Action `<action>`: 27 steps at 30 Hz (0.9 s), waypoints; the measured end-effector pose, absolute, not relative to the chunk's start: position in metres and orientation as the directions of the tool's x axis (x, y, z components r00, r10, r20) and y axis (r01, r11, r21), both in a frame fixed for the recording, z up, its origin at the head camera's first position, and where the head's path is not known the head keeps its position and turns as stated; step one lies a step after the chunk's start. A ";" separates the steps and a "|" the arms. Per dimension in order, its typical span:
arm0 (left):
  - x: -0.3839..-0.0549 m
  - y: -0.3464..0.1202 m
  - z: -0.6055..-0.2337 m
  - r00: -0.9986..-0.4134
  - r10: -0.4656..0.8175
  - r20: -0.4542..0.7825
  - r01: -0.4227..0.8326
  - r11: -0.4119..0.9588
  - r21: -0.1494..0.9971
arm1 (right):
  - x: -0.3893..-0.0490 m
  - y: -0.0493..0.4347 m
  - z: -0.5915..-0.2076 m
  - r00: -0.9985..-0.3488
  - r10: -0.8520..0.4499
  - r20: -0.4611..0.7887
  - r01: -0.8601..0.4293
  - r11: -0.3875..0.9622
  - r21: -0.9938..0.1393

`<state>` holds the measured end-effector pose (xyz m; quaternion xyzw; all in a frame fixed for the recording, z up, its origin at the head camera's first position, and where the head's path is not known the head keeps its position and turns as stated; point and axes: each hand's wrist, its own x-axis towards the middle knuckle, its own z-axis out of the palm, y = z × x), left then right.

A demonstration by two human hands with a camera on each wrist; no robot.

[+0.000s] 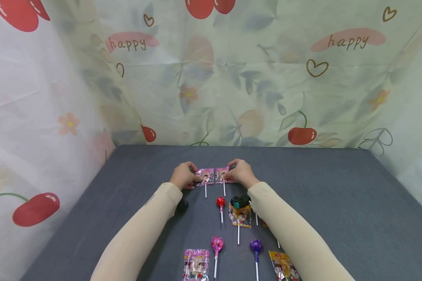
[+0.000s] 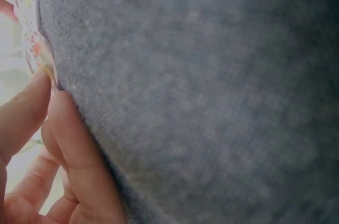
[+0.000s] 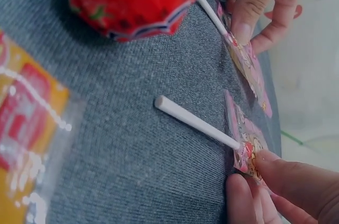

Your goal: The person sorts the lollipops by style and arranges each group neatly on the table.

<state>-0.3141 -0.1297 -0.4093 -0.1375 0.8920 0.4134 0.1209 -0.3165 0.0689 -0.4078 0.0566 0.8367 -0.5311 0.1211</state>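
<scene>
Two flat lollipops in pink printed wrappers lie side by side near the far part of the dark table in the head view, white sticks toward me. My left hand [image 1: 183, 176] pinches the outer edge of the left pink-wrapped lollipop [image 1: 207, 176] between thumb and fingers. The right pink-wrapped lollipop [image 1: 219, 174] is pinched by my right hand [image 1: 242, 174], thumb on top. In the right wrist view, a narrow gap parts the wrappers, and the right lollipop's stick [image 3: 196, 122] points away from the fingers. The left wrist view shows only a sliver of wrapper [image 2: 39, 49] at the thumb tip.
Closer to me lie a red lollipop [image 1: 220, 201], an orange-wrapped lollipop [image 1: 242, 218], a pink lollipop [image 1: 217, 244], a purple lollipop [image 1: 256, 246], a pink packet [image 1: 196, 263] and an orange packet [image 1: 283, 266]. My right forearm partly covers others. A printed curtain [image 1: 225, 86] hangs behind the table [image 1: 355, 203].
</scene>
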 end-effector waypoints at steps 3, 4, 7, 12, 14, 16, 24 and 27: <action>-0.315 -0.130 -0.409 -0.934 -0.140 -0.328 -0.341 0.619 0.708 | -0.317 0.068 -0.408 -0.967 -0.038 -0.254 0.211 0.446 -0.870; -0.315 -0.130 -0.409 -0.935 -0.139 -0.327 -0.340 0.617 0.710 | -0.317 0.067 -0.409 -0.968 -0.036 -0.248 0.206 0.454 -0.867; -0.316 -0.131 -0.409 -0.936 -0.134 -0.325 -0.335 0.615 0.714 | -0.317 0.067 -0.409 -0.970 -0.032 -0.240 0.198 0.467 -0.862; -0.316 -0.131 -0.409 -0.935 -0.134 -0.327 -0.338 0.614 0.714 | -0.315 0.067 -0.410 -0.973 -0.043 -0.228 0.182 0.470 -0.864; -0.315 -0.131 -0.408 -0.936 -0.135 -0.327 -0.337 0.615 0.713 | -0.315 0.068 -0.410 -0.974 -0.045 -0.222 0.176 0.469 -0.865; -0.315 -0.131 -0.408 -0.937 -0.134 -0.323 -0.334 0.618 0.712 | -0.315 0.067 -0.411 -0.974 -0.043 -0.221 0.175 0.471 -0.864; -0.312 -0.129 -0.406 -0.934 -0.141 -0.327 -0.341 0.623 0.704 | -0.317 0.067 -0.414 -0.973 -0.031 -0.231 0.187 0.489 -0.852; -0.312 -0.129 -0.407 -0.935 -0.141 -0.327 -0.341 0.621 0.706 | -0.317 0.067 -0.415 -0.972 -0.029 -0.233 0.190 0.487 -0.852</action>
